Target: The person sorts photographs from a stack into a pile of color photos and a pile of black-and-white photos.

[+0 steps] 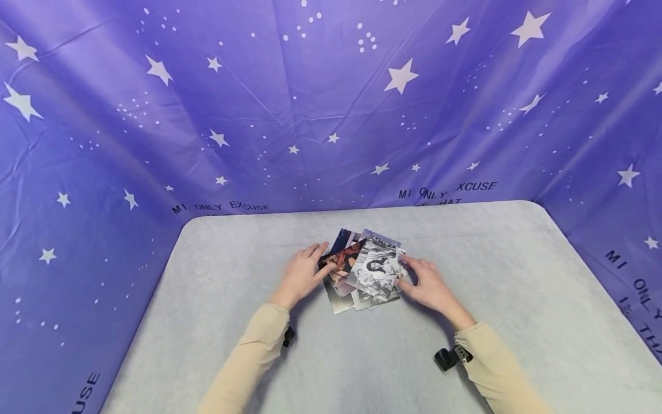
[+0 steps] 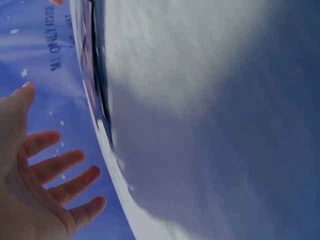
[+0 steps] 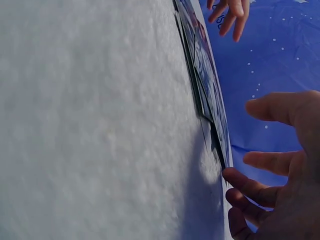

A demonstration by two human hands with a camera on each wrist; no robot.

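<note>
A loose, overlapping pile of photo prints lies on the table in the head view. On top is a black-and-white photo [image 1: 376, 267]; a dark reddish photo [image 1: 343, 261] shows to its left. At the pile's left side is my left hand [image 1: 300, 274], its fingers spread and thumb reaching over the edge. My right hand [image 1: 426, 287] is at the right edge, fingers parted beside the black-and-white photo. In the right wrist view, the photos [image 3: 205, 75] appear edge-on, with the right fingertips close to the near corner; whether they touch is hard to tell.
The table [image 1: 207, 345] has a pale grey, cloth-like surface with rounded far corners. A purple curtain [image 1: 310, 103] with white stars and printed lettering stands behind it and along both sides. Black devices [image 1: 446, 359] are strapped at both wrists.
</note>
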